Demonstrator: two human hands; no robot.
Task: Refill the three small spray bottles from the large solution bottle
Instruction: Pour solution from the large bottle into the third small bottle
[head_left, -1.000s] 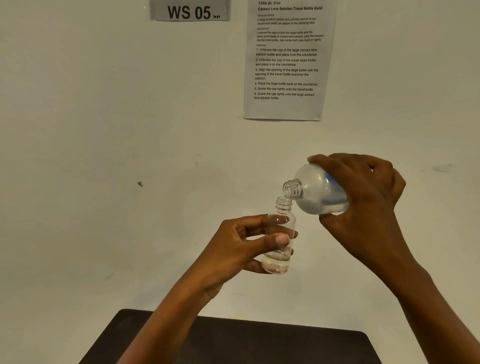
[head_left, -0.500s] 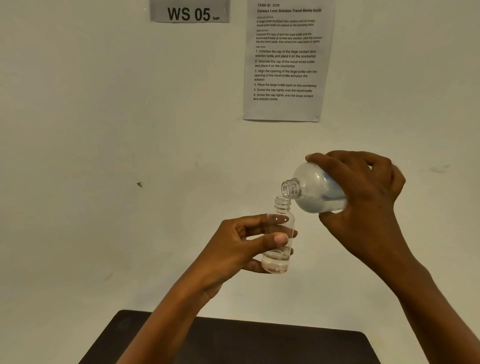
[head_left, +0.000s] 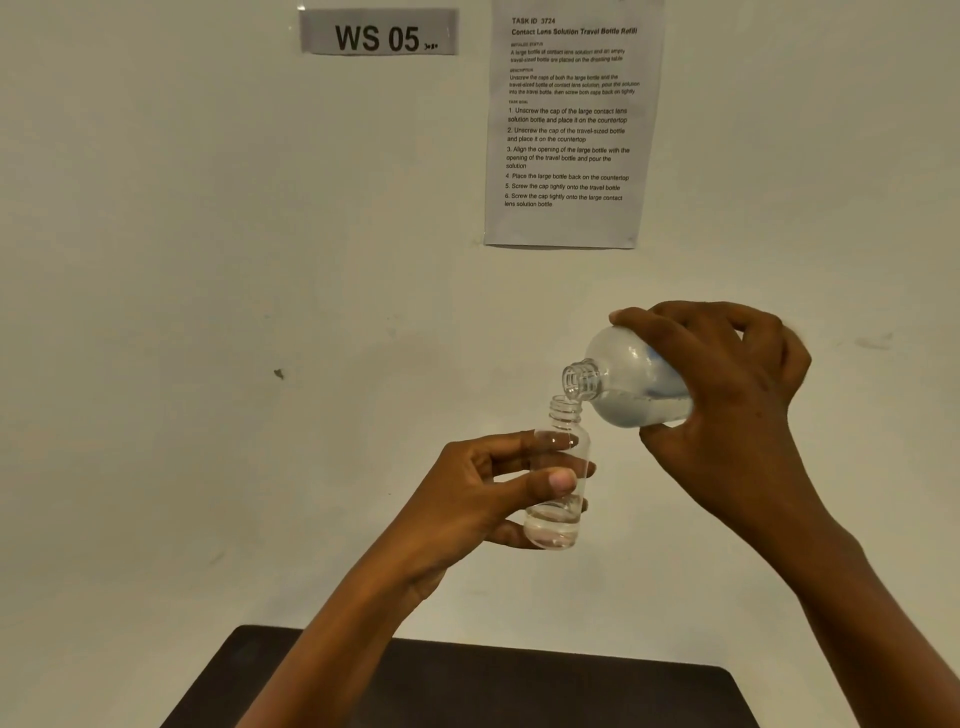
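While our left hand (head_left: 467, 499) grips the small spray bottle (head_left: 556, 519) upright above the dark table (head_left: 493, 686), our right hand (head_left: 727, 400) clasps the tilted large solution bottle (head_left: 628, 387), open neck just over the small mouth, a little clear liquid at its base, printed sheet (head_left: 566, 130) on the far wall.

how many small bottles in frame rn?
1: the small bottle, upright in the left hand, mouth just under the neck of the large bottle tilted in the right hand. Others may be out of frame.
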